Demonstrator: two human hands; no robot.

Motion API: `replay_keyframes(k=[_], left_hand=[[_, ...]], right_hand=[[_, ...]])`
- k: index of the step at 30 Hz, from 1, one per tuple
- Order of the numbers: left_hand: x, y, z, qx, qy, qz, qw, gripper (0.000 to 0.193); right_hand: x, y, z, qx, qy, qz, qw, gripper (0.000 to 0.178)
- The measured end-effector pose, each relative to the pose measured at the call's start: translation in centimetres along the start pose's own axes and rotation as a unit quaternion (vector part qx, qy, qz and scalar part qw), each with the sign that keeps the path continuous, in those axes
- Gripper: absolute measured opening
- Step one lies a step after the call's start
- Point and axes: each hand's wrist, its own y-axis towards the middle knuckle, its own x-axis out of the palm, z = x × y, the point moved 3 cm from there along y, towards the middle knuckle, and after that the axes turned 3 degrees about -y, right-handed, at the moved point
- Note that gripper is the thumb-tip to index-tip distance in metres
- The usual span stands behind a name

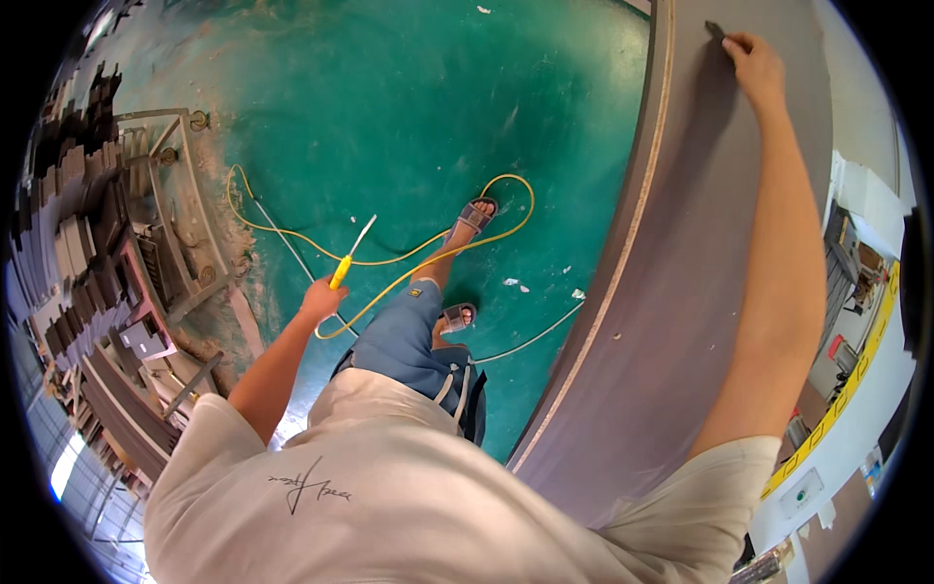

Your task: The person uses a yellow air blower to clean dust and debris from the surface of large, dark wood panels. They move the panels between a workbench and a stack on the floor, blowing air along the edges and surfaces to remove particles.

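Note:
My left hand (322,296) is closed around the yellow handle of a screwdriver-like tool (342,272). Its slim metal shaft points up and away over the green floor. At the upper right, my right arm reaches far out along a large grey-brown panel (671,263). There my right hand (759,70) pinches a small dark flat piece (716,31) against or just above the panel's surface; which of the two I cannot tell. The panel's near-left edge shows a bare, light-brown core. Its exact support is hidden.
A yellow hose (409,279) loops over the green floor (389,117) around my feet. Left stands a wheeled metal frame (185,214) beside stacked dark strips (78,234). White equipment with a yellow strip (844,389) lies beyond the panel on the right.

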Motion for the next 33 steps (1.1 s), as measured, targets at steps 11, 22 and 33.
replay_keyframes(k=[11,22,33], left_hand=[[5.0,-2.1,-0.9,0.069,-0.063,-0.025,0.995,0.042],[14.3,-11.8,-12.4,0.171,0.127,-0.047,0.976,0.053],[14.6,-13.1,-24.5,0.143,0.187,-0.038,0.971,0.048]], right_hand=[[-8.6,-30.3,-11.1,-0.155,0.151,-0.183,0.959,0.006],[-21.1,-86.4,-21.5,-0.080,0.149,-0.261,0.950,0.030],[-18.1,-71.4,-18.2,0.023,0.165,-0.027,0.986,0.005]])
